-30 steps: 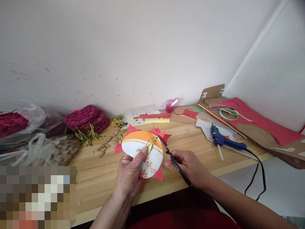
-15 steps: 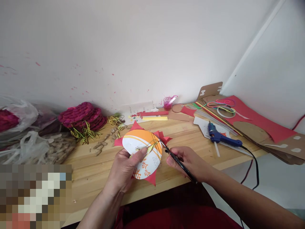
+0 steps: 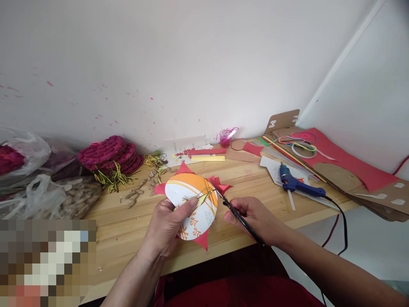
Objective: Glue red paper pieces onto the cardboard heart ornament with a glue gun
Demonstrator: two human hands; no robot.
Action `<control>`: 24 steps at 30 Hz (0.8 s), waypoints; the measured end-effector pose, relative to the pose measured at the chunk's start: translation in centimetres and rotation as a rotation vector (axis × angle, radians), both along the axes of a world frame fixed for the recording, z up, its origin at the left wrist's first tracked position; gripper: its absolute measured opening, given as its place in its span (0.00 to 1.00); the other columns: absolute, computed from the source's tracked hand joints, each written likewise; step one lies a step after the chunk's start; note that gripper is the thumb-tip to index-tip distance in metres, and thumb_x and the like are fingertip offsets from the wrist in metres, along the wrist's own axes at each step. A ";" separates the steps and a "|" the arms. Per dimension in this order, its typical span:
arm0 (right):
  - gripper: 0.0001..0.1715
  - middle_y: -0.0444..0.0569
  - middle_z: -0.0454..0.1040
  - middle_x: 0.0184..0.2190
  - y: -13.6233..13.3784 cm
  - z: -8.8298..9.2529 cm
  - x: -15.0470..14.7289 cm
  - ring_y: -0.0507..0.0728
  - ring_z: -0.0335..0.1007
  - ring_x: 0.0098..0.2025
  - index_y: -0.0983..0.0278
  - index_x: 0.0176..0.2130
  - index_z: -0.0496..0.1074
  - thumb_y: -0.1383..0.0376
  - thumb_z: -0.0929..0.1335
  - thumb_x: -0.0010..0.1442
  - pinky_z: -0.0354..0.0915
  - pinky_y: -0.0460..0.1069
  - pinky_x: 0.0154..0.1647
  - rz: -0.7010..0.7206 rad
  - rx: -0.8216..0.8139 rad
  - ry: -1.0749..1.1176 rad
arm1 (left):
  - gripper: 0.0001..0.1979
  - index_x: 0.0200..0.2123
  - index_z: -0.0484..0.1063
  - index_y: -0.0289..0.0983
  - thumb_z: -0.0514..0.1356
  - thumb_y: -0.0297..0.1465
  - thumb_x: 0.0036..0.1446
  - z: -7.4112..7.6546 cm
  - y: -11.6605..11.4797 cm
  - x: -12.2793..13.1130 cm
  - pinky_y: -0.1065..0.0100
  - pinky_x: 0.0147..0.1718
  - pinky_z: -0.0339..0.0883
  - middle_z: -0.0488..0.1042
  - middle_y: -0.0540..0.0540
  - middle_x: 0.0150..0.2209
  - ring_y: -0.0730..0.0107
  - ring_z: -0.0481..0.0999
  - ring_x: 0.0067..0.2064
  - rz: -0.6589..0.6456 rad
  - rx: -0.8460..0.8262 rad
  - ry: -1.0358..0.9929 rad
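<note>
Over the table (image 3: pixel 134 238), the left hand (image 3: pixel 164 224) pinches yellow-green threads (image 3: pixel 205 196) against a round printed card (image 3: pixel 204 216); the right hand (image 3: pixel 254 217) is wrapped around black scissors (image 3: pixel 240 218), blades at the card's edge.

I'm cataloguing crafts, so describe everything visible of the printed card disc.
The printed card disc looks like thin cardboard, white and orange with yellow curved stripes, orange characters and grey digits. Red pointed pieces stick out around its edge. The left hand holds it tilted over the table, thumb pinning yellow-green threads to its face; the scissors reach its upper-right edge.
</note>
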State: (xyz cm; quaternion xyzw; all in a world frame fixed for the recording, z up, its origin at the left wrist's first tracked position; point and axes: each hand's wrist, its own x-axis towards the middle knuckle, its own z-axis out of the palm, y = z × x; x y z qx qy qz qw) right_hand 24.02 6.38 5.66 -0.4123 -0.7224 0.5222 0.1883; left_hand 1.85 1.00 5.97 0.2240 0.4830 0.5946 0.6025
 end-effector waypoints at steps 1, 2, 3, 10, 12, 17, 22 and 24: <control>0.28 0.38 0.49 0.22 0.0 0.0 0.0 0.50 0.45 0.26 0.62 0.22 0.56 0.50 0.72 0.58 0.44 0.48 0.26 -0.003 0.012 -0.012 | 0.24 0.42 0.80 0.30 0.78 0.33 0.41 0.0 0.0 0.0 0.61 0.34 0.80 0.84 0.37 0.37 0.56 0.84 0.32 -0.001 0.001 0.002; 0.28 0.38 0.50 0.22 0.1 0.0 0.0 0.50 0.46 0.26 0.62 0.22 0.57 0.50 0.72 0.57 0.44 0.47 0.26 -0.004 0.020 -0.021 | 0.24 0.42 0.81 0.30 0.78 0.32 0.40 0.0 0.0 0.0 0.61 0.34 0.80 0.84 0.37 0.37 0.56 0.84 0.32 -0.001 0.003 0.003; 0.28 0.38 0.51 0.22 0.1 0.0 0.0 0.50 0.47 0.26 0.62 0.22 0.57 0.49 0.71 0.58 0.44 0.47 0.26 -0.004 0.018 -0.025 | 0.23 0.41 0.81 0.30 0.78 0.32 0.40 0.0 0.0 0.0 0.62 0.34 0.80 0.84 0.37 0.36 0.56 0.84 0.32 -0.003 0.003 0.006; 0.28 0.37 0.48 0.22 0.1 0.3 0.1 0.49 0.44 0.25 0.61 0.23 0.56 0.50 0.72 0.58 0.43 0.47 0.24 0.039 -0.012 -0.055 | 0.22 0.41 0.81 0.31 0.78 0.32 0.41 -0.4 -0.3 0.0 0.63 0.32 0.79 0.84 0.37 0.37 0.57 0.84 0.32 -0.074 -0.024 0.012; 0.28 0.37 0.48 0.22 0.3 0.4 0.1 0.49 0.44 0.25 0.61 0.23 0.56 0.51 0.72 0.59 0.42 0.47 0.24 0.054 -0.014 -0.053 | 0.22 0.41 0.81 0.32 0.78 0.32 0.41 -0.4 -0.2 0.0 0.64 0.32 0.79 0.84 0.38 0.36 0.58 0.84 0.32 -0.075 -0.027 0.005; 0.28 0.38 0.50 0.21 0.4 0.4 0.0 0.49 0.45 0.24 0.62 0.22 0.56 0.51 0.72 0.59 0.42 0.46 0.24 0.043 -0.048 -0.017 | 0.22 0.40 0.81 0.32 0.78 0.32 0.40 -0.4 0.0 -0.1 0.66 0.30 0.78 0.84 0.40 0.35 0.62 0.83 0.29 -0.074 -0.023 0.006; 0.27 0.38 0.53 0.18 0.4 0.5 -0.2 0.49 0.48 0.22 0.62 0.22 0.59 0.51 0.71 0.60 0.44 0.46 0.23 0.031 -0.053 -0.022 | 0.23 0.40 0.81 0.31 0.78 0.32 0.39 -0.3 0.3 0.0 0.65 0.31 0.78 0.84 0.39 0.35 0.60 0.83 0.30 -0.065 -0.055 0.012; 0.27 0.38 0.55 0.17 0.4 0.5 -0.2 0.49 0.49 0.21 0.61 0.22 0.59 0.49 0.70 0.60 0.45 0.46 0.23 0.033 -0.042 -0.036 | 0.22 0.39 0.81 0.31 0.79 0.32 0.38 -0.3 0.3 0.0 0.65 0.30 0.77 0.84 0.40 0.34 0.61 0.82 0.29 -0.054 -0.063 0.019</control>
